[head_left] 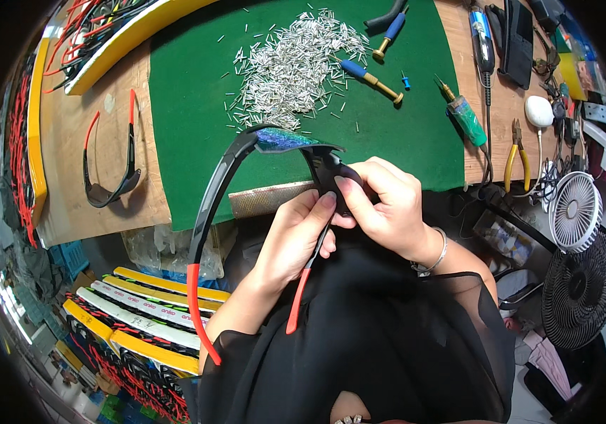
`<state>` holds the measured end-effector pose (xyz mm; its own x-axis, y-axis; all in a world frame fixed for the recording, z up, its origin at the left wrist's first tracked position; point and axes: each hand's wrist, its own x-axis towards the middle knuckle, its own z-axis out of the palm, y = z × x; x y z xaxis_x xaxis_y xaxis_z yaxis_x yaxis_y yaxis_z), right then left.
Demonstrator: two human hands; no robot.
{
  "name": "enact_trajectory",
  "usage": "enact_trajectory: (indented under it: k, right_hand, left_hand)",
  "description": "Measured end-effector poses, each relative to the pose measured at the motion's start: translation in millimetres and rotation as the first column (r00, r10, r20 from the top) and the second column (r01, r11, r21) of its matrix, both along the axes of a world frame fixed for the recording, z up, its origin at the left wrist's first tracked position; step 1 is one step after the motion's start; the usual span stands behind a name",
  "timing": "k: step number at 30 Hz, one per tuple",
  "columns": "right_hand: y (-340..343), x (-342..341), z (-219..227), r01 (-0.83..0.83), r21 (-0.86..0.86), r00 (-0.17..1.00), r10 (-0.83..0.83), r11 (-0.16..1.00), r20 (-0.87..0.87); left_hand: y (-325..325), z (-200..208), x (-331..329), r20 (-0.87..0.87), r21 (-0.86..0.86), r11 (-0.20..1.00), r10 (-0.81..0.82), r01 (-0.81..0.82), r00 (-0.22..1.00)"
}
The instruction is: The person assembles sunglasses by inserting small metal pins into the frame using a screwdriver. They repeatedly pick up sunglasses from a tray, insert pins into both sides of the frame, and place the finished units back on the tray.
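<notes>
Both my hands hold a pair of black sunglasses (208,187) with red temple tips and a blue-green mirrored lens. My left hand (296,230) pinches the frame near the hinge of one temple, thumb on top. Close beside it, my right hand (388,201) grips the lens end of the same glasses, its thumb pressed near the hinge. The other temple sticks out to the left over my left forearm. Just beyond my hands, a long grey textured bar (268,198) lies at the front edge of the green mat (197,106).
A heap of small metal pins (296,71) covers the mat's far middle. Blue-handled screwdrivers (370,80), a green-handled soldering iron (467,120) and yellow pliers (517,159) lie to the right. Another pair of sunglasses (112,187) rests at left. Fans (575,212) and filled trays (151,311) flank me.
</notes>
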<state>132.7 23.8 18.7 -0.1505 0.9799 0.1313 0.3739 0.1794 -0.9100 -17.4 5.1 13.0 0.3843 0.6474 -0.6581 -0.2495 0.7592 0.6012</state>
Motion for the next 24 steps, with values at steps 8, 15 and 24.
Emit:
enact_trajectory:
  k: [8,15,24]
  right_hand:
    - [11,51,13,-0.048,-0.107,0.989,0.062,0.993,0.131]
    - [43,141,4,0.129,0.238,0.554,-0.268,0.963,0.788]
    - [45,128,-4,0.006,0.281,0.467,-0.251,0.960,0.848]
  left_hand:
    - [-1,-2,-9,0.010,-0.056,0.998,0.016,-0.015,1.000]
    - [2,-6,-16,0.113,-0.167,0.985,-0.018,0.037,0.993]
    - [-1,-5,-15,0.054,-0.076,0.992,0.102,-0.097,0.993]
